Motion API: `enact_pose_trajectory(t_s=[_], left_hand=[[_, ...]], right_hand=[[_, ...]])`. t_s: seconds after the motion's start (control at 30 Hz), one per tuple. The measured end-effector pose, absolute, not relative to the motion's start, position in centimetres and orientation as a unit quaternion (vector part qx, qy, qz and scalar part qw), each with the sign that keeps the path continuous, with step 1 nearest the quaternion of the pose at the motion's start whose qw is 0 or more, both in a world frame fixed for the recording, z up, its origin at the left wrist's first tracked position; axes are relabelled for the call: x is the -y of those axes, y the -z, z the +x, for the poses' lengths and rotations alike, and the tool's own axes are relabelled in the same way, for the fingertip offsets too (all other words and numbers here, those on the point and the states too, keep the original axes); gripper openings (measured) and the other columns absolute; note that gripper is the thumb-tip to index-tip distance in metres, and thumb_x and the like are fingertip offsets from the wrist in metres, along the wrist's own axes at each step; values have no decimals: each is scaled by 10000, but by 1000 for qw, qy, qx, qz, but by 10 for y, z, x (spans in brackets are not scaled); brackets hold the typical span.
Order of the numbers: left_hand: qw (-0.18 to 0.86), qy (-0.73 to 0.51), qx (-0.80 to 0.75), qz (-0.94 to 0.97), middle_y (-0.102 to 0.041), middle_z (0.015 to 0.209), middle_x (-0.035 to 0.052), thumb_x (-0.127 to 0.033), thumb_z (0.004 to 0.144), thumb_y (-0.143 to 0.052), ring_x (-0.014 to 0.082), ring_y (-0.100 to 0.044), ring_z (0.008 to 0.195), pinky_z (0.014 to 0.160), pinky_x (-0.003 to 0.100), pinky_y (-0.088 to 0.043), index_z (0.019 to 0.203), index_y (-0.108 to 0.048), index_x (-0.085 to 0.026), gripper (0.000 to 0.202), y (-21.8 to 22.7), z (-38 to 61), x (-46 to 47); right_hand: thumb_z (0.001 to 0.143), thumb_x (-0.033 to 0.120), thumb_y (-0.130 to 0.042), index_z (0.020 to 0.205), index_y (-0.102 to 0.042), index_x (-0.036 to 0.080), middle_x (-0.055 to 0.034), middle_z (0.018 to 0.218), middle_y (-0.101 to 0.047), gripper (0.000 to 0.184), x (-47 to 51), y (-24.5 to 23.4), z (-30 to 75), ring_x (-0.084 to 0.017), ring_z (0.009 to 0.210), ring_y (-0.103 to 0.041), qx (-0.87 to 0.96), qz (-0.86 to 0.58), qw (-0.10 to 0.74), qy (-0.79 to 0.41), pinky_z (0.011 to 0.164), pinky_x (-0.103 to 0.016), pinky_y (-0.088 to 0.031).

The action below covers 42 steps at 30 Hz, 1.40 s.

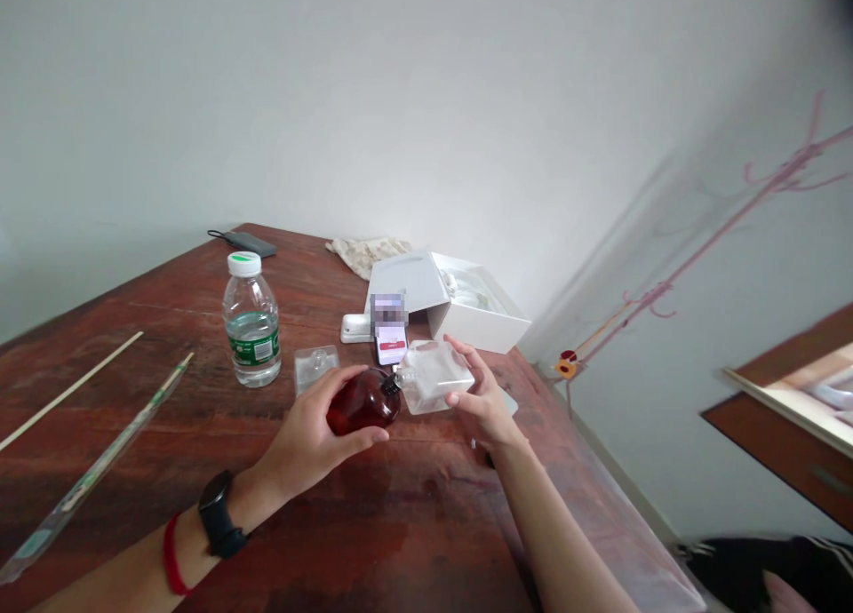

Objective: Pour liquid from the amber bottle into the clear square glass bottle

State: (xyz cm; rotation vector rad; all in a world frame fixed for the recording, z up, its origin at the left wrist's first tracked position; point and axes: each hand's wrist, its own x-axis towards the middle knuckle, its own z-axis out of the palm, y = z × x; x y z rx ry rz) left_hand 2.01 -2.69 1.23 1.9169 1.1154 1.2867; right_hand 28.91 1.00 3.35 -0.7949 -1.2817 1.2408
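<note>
My left hand [307,440] is wrapped around a dark red round bottle [365,402], held tilted just above the wooden table [413,533]. My right hand [481,398] grips a clear square glass bottle [436,375] lying on its side. The two bottles meet neck to neck, the red one's black neck against the clear one's mouth. A black watch and a red band sit on my left wrist.
A water bottle [251,320] with a green label stands to the left. A small clear square piece [315,365], a phone [391,333] and an open white box [459,302] lie behind the bottles. Two long thin sticks [99,471] lie at far left. A cloth [365,250] and a dark flat device [250,242] are at the back.
</note>
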Motion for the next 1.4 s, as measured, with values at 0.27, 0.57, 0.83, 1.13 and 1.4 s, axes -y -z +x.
enact_pose_trajectory(t_s=[0.27,0.57,0.83,1.13,1.4], left_hand=[[266,-491,-404,725,-759,1253,100,-607,808,-841,315,-745,1112,993,449,-597,1325,-638,-233,670,-10,20,25],[231,-494,-412,730,-754,1252,111,-609,813,-840,320,-744,1107,960,453,-618,1354,-626,-233,693,-7,19,25],[235,-487,-413,733,-747,1253,116,-631,827,-820,328,-739,1116,971,453,-612,1351,-624,-228,690,-6,18,24],[243,-480,-410,737,-732,1243,117,-623,846,-806,323,-728,1115,995,460,-592,1356,-609,-215,682,-5,17,23],[252,-478,-413,733,-725,1253,123,-615,849,-804,332,-720,1131,1000,462,-589,1361,-606,-214,680,-6,18,24]], right_hand=[[540,393,-1029,1303,-683,313,-62,1344,-734,842,-11,-33,289,-319,1269,-656,553,-331,552,-529,1085,-453,-506],[570,408,-1032,1332,-665,333,-61,1349,-733,849,-10,-37,290,-291,1236,-675,570,-320,545,-525,1105,-460,-493],[600,334,-1028,1342,-654,321,-63,1363,-725,831,-12,-36,292,-272,1245,-684,587,-297,545,-520,1090,-435,-523],[652,310,-1005,1381,-646,319,-71,1386,-709,812,-12,-40,293,-282,1301,-649,615,-287,530,-508,1109,-462,-516],[660,325,-1005,1411,-631,309,-88,1390,-712,839,-11,-40,292,-282,1299,-664,618,-279,528,-511,1081,-432,-546]])
